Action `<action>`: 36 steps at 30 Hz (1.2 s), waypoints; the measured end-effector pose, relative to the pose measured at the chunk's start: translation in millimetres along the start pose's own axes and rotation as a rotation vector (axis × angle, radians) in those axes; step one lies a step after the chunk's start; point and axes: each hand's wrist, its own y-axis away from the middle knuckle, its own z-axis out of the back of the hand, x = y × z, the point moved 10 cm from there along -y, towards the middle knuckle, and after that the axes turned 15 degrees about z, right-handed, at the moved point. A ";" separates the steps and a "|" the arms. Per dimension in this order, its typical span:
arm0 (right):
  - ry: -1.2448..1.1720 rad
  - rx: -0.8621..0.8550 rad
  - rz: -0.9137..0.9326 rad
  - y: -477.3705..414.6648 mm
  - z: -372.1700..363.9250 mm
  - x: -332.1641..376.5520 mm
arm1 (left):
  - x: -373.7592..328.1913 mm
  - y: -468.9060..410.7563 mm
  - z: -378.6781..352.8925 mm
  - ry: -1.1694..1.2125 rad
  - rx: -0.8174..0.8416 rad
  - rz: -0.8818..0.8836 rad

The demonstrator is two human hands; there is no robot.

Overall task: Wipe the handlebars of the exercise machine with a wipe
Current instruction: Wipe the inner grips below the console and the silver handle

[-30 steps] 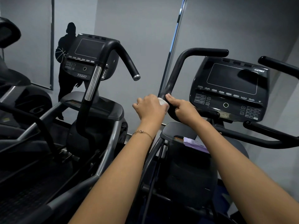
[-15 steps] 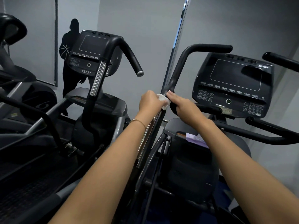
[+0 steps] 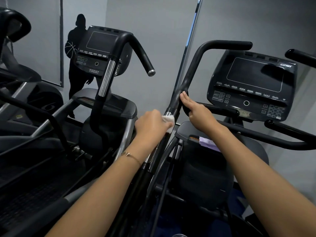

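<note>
A black handlebar (image 3: 193,69) of the right-hand exercise machine rises from the lower middle and bends right at the top. My left hand (image 3: 152,124) grips a white wipe (image 3: 168,119) wrapped round the bar at its silver collar. Just above it, my right hand (image 3: 195,108) holds the same bar, fingers straight along the bar's right side, thumb hidden behind. The machine's console (image 3: 253,82) sits to the right of my hands.
A second machine with its own console (image 3: 100,48) and handlebar (image 3: 140,50) stands at the left. A purple pack (image 3: 208,142) lies in the right machine's tray. More black bars (image 3: 290,130) cross at the right. Grey wall behind.
My left hand has slid the wipe down the bar from beside my right hand to the silver collar. My right hand stays on the bar.
</note>
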 end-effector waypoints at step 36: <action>0.293 0.033 0.130 0.1 1.8 21.8 | -28.6 6.4 -6.1 -0.039 -0.063 -0.019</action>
